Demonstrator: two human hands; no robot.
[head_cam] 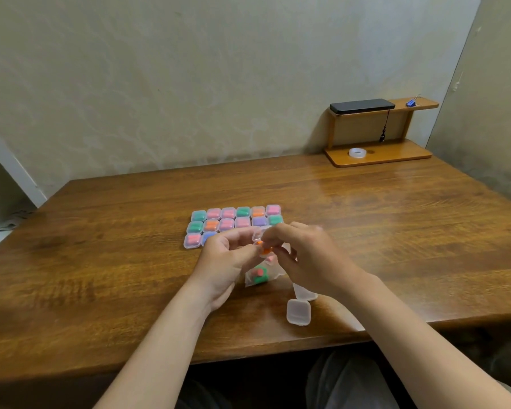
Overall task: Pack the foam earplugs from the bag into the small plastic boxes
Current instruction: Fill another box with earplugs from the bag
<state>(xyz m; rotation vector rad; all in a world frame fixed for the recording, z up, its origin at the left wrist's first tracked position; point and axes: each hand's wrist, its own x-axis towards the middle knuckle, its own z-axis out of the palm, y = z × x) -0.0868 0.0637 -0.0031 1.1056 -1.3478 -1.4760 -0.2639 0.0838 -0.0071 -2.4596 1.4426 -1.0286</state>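
Both hands meet above the middle of the table over a small clear plastic box (260, 242) with orange earplugs (264, 249) in it. My left hand (229, 258) holds the box from the left. My right hand (303, 255) pinches it from the right; its lid is partly hidden by fingers. Under the hands lies the clear bag (258, 276) with pink and green earplugs inside. Beyond the hands, several filled shut boxes (233, 221) stand in rows. An empty box (298, 312) lies near the front edge, another (306, 293) half hidden under my right wrist.
A wooden shelf stand (378, 154) sits at the back right of the table, with a roll of clear tape (357, 152) on its base and a black device (362, 106) on top. The wooden table (101, 261) ends at a front edge close to my body.
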